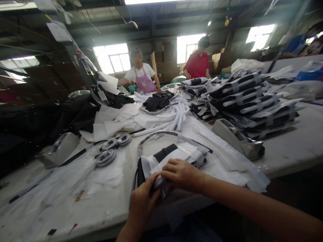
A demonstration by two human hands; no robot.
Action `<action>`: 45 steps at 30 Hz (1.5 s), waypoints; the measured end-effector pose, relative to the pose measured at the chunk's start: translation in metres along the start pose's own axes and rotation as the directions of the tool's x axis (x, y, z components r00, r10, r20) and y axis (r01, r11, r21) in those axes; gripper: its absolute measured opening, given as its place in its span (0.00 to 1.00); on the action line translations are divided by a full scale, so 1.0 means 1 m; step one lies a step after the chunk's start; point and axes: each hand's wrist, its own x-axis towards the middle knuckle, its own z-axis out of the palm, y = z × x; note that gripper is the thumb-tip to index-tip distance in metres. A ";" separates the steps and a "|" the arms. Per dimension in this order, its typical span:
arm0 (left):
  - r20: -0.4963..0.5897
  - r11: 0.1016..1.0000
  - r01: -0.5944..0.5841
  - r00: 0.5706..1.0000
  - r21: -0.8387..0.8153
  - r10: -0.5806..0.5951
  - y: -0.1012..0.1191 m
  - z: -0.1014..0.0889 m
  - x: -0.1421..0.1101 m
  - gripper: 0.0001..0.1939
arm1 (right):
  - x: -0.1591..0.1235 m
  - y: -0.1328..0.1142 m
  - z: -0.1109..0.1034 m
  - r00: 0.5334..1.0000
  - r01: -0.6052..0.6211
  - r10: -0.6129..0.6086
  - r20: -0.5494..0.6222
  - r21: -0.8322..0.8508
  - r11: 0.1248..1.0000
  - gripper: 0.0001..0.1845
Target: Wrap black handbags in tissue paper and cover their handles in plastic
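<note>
A black bag (pixel 165 153), partly covered by a white wrapping sheet (pixel 183 152), lies at the table's near edge. Its long handle (pixel 157 133) loops out behind it, wrapped in clear film. My left hand (pixel 145 198) is closed on the near left end of the wrapping. From the right, my right hand (pixel 181 174) presses over the same end with bent fingers, close to my left fingertips. Both hands seem to pinch a fold of the white sheet; the exact grip is hidden behind the fingers. Some thin film hangs below them over the edge.
Coiled grey straps (pixel 106 158) lie left, near a grey tape dispenser (pixel 60 149). Another tape dispenser (pixel 236 139) stands right, before stacked wrapped bags (pixel 252 97). White foam tubes (pixel 176 116) and paper sheets (pixel 113 117) fill the middle. Two people (pixel 143 77) stand across the table.
</note>
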 end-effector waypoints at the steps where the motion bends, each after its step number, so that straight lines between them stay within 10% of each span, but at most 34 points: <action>1: -0.003 1.000 -0.001 1.000 -0.004 0.001 0.001 0.000 0.001 0.20 | 0.001 0.000 0.001 1.000 -0.023 0.023 0.017 0.002 1.000 0.22; 9: -0.010 0.995 -0.101 0.995 -0.009 0.101 -0.004 -0.002 0.002 0.22 | 0.006 -0.007 0.007 0.999 -0.027 0.028 0.031 -0.046 0.999 0.07; 17: -0.085 0.971 -0.229 0.969 0.063 0.234 -0.007 0.008 -0.008 0.22 | -0.010 -0.004 0.013 0.999 -0.024 0.024 -0.026 0.037 0.999 0.13; 23: -0.140 0.945 -0.302 0.938 0.123 0.318 -0.006 0.014 -0.013 0.21 | -0.021 -0.012 0.017 0.975 -0.061 0.073 -0.210 0.062 0.996 0.08; 39: -0.141 0.985 -0.150 0.981 -0.087 0.136 0.005 0.010 -0.012 0.19 | -0.015 -0.019 0.018 0.958 -0.230 0.261 -0.116 0.227 0.946 0.09; 45: -0.238 0.964 -0.264 0.935 0.023 0.262 -0.001 0.017 -0.011 0.13 | -0.023 -0.019 0.022 0.939 -0.115 0.155 -0.307 0.145 0.983 0.07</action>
